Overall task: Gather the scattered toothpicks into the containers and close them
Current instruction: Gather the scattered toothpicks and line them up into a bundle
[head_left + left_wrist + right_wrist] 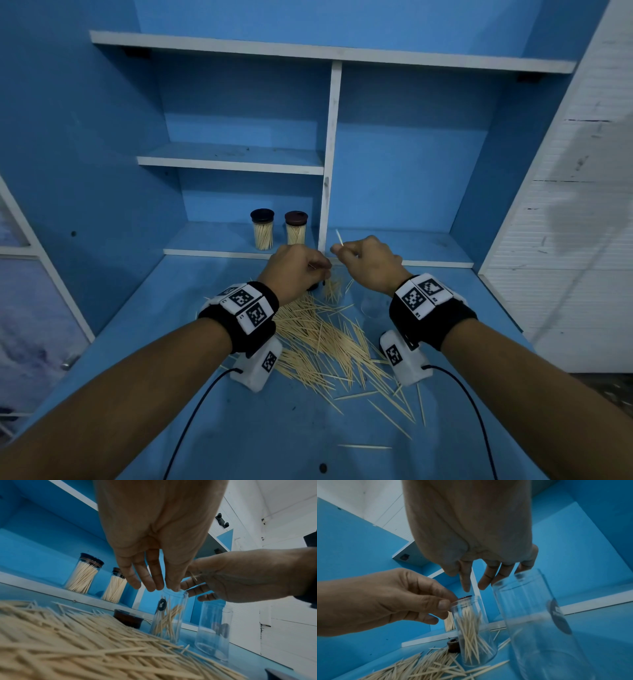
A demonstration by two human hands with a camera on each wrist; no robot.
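Fingers of the left hand [294, 274] are pinching the rim of the part-filled jar [471, 628]. Right hand [368, 265], just beside it, is pinching one toothpick [339, 237].

I am at a blue table [239, 428]. Blue shelves [233, 159] with white edges rise at 12 o'clock, holding two toothpick jars [262, 229]. A white slatted wall [565, 274] is at 3 o'clock. Tagged wrist bands [246, 308] make it look like a test room.
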